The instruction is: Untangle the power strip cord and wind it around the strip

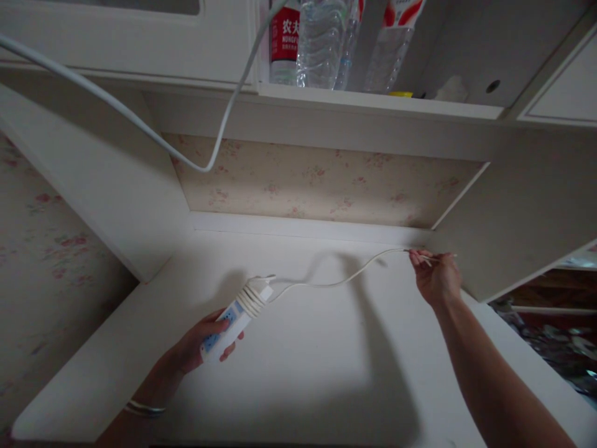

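Note:
My left hand is wrapped round a white power strip with blue socket faces, held tilted above the white desk top. Several turns of its white cord are wound about the far end of the strip. From there a loose length of cord runs in a wave to the right. My right hand pinches this cord near the desk's back right corner, fingers closed. A thin pale end sticks out past the fingers; whether a plug is there I cannot make out.
Above the desk, an open shelf holds several plastic bottles. A thick white cable hangs in front at upper left. Side panels flank the desk, and floral wallpaper covers the back.

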A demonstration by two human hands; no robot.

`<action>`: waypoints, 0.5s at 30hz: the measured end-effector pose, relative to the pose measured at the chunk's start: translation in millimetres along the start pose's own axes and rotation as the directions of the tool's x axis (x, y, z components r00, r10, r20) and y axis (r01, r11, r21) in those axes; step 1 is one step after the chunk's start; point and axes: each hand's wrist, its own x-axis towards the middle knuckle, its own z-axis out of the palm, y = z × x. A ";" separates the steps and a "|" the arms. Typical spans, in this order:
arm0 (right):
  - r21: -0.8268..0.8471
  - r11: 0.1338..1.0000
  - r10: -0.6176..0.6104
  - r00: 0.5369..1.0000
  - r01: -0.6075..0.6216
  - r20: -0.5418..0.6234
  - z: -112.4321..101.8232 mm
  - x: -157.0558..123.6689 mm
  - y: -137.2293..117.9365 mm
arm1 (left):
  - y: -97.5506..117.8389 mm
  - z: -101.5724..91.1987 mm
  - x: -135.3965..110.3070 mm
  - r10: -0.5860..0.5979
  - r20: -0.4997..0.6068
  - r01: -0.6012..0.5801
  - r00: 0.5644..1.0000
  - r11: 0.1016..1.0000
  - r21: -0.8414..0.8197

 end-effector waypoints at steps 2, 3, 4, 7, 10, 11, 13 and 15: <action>-0.019 0.999 0.043 0.994 -0.041 0.103 8.0 -15.8 10.3 | 1.8 12.4 5.0 -0.011 0.020 0.011 1.000 1.000 0.005; -0.030 0.997 0.070 0.984 -0.066 0.167 13.7 -26.1 15.5 | 3.1 20.2 8.7 -0.013 0.013 0.013 1.000 1.000 -0.001; -0.038 0.995 0.098 0.968 -0.092 0.231 20.2 -38.0 20.4 | 4.7 28.4 13.0 -0.015 0.002 0.015 1.000 1.000 -0.013; -0.061 0.985 0.175 0.901 -0.164 0.397 39.9 -78.9 33.8 | 11.1 53.2 25.9 -0.008 0.008 0.008 1.000 0.998 -0.061; -0.152 0.957 0.289 0.795 -0.246 0.534 54.2 -120.7 46.9 | 19.3 76.6 33.9 0.019 0.069 -0.012 0.997 0.995 -0.104; -0.203 0.936 0.351 0.748 -0.286 0.564 57.3 -133.6 51.5 | 21.8 84.3 35.1 0.019 0.096 -0.008 0.995 0.993 -0.117; -0.310 0.880 0.474 0.651 -0.360 0.593 61.5 -156.8 60.8 | 25.3 99.9 35.5 0.006 0.153 0.016 0.988 0.990 -0.139; -0.401 0.825 0.564 0.550 -0.398 0.615 64.6 -174.9 69.2 | 26.3 115.2 34.2 -0.024 0.216 0.054 0.976 0.989 -0.137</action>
